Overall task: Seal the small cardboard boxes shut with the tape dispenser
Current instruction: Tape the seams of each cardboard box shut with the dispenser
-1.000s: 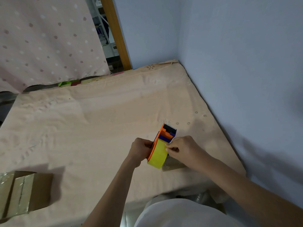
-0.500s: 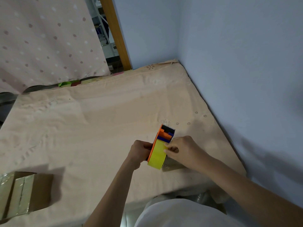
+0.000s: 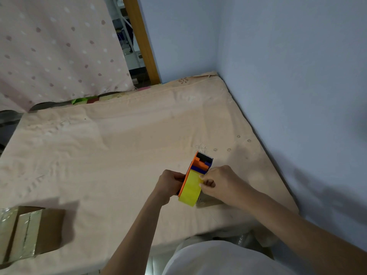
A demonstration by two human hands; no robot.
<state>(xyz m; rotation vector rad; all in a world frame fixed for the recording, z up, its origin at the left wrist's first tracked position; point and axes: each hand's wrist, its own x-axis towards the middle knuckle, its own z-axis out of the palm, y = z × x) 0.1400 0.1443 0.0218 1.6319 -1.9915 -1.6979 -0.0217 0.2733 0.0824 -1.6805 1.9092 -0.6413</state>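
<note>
Taped cardboard box (image 3: pixel 29 233) set at near left edge of bed (image 3: pixel 119 155), well apart from hands; judged finished and put aside.
Tape dispenser (image 3: pixel 195 180) held upright above mattress, gripped by curled left hand (image 3: pixel 170 184) to steady it.
Yellow tape edge pinched by right hand (image 3: pixel 222 182), likely to free loose end.
Second box (image 3: pixel 206 199) partly hidden beneath right hand; seal state not discernible.
Curtain (image 3: pixel 59 46) hung at far end.

A home bedroom: a mattress under a peach floral-embroidered cotton sheet (image 3: pixel 123 155) fills the corner of pale blue painted walls (image 3: pixel 288 66), with a pink dotted fabric curtain (image 3: pixel 55 46) at ten o'clock beside a wooden door frame (image 3: pixel 142 40).
</note>
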